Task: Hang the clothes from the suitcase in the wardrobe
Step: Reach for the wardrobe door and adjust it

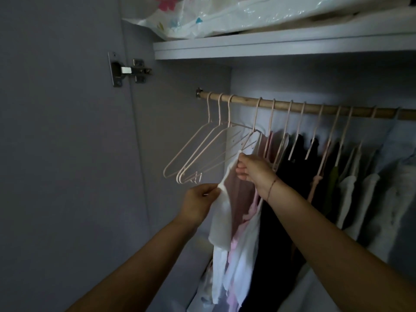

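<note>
Hanging partly done: white garment [221,221] is pinched by left hand [200,201] and right hand [254,170]; many hung clothes [347,194] are on the rail, three empty hangers [179,176] unused.

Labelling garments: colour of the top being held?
The top is white, best seen in the head view.

White garment [221,221] in pinch of left hand [200,200] and right hand [254,170], beneath wooden rail [315,108] with hangers [198,154].
</note>
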`<state>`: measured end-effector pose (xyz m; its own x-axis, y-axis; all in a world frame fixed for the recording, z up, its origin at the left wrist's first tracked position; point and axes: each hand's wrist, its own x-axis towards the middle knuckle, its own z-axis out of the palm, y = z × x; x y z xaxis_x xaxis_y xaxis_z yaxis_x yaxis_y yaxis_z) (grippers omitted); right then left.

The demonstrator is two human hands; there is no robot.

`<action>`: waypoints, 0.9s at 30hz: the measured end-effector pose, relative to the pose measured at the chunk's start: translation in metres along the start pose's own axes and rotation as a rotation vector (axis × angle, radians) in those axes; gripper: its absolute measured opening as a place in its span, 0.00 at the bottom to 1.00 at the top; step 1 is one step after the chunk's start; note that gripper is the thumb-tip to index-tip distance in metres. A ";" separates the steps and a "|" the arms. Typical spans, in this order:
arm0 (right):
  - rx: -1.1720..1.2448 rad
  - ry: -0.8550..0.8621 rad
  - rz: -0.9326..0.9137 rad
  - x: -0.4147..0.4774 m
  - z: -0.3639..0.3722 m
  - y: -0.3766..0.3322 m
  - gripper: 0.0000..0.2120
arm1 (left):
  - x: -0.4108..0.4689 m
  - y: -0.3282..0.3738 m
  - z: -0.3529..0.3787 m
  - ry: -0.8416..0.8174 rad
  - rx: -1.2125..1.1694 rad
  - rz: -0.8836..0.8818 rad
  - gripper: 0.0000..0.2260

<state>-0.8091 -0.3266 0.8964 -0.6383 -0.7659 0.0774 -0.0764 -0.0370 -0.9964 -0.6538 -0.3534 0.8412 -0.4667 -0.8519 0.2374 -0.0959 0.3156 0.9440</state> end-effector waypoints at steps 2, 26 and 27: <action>0.011 0.017 -0.037 -0.006 0.003 0.000 0.10 | -0.007 -0.002 -0.005 0.030 0.016 0.001 0.08; -0.026 -0.597 -0.082 -0.362 0.192 0.099 0.17 | -0.348 -0.087 -0.264 0.198 0.045 -0.290 0.13; -0.024 -0.632 -0.070 -0.379 0.201 0.103 0.18 | -0.368 -0.091 -0.276 0.207 0.051 -0.300 0.13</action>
<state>-0.4211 -0.1687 0.7572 -0.0564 -0.9934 0.0995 -0.1237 -0.0919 -0.9880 -0.2304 -0.1842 0.7315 -0.2239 -0.9746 -0.0021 -0.2479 0.0548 0.9672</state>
